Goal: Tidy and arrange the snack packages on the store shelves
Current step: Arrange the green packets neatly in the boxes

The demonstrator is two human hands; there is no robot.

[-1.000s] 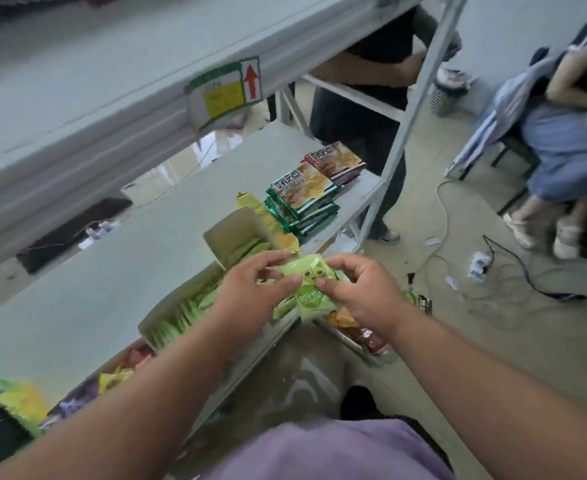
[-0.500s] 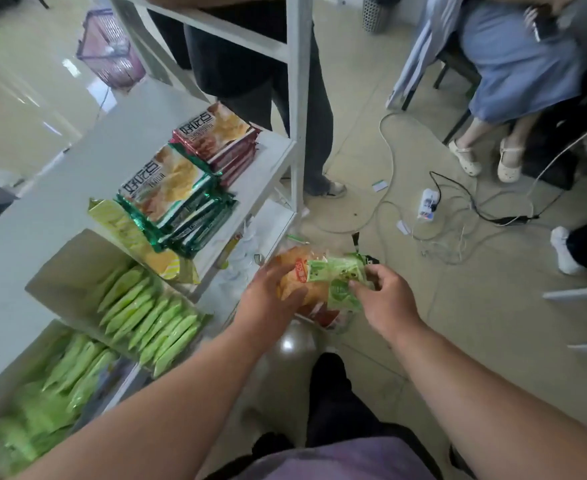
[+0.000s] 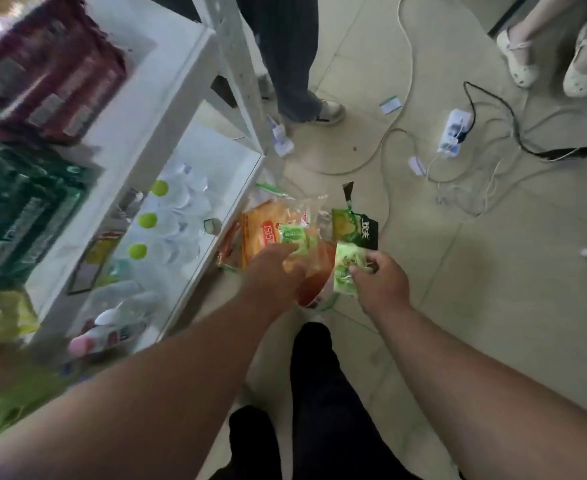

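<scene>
I look down at the floor beside the white shelf unit (image 3: 153,109). My right hand (image 3: 380,280) grips a bunch of small light-green snack packets (image 3: 345,268). My left hand (image 3: 273,271) reaches forward with its fingers stretched, fingertips touching another small green packet (image 3: 294,235). That packet lies on an orange snack bag (image 3: 261,233) in a pile on the floor. A black-and-green packet (image 3: 359,226) sticks up behind my right hand. Red packs (image 3: 50,81) and dark green packs (image 3: 18,209) lie blurred on the shelf at left.
The lower shelf (image 3: 216,188) holds clear bottles with green caps (image 3: 146,220). A power strip (image 3: 453,131) and tangled cables (image 3: 493,157) lie on the floor at right. One person's legs (image 3: 295,64) stand by the shelf post; another's white shoes (image 3: 524,53) are top right.
My view has tilted further down to the floor pile. Both hands have dropped lower and moved apart; the right keeps the green packets while the left stretches onto a packet on the orange bag.
</scene>
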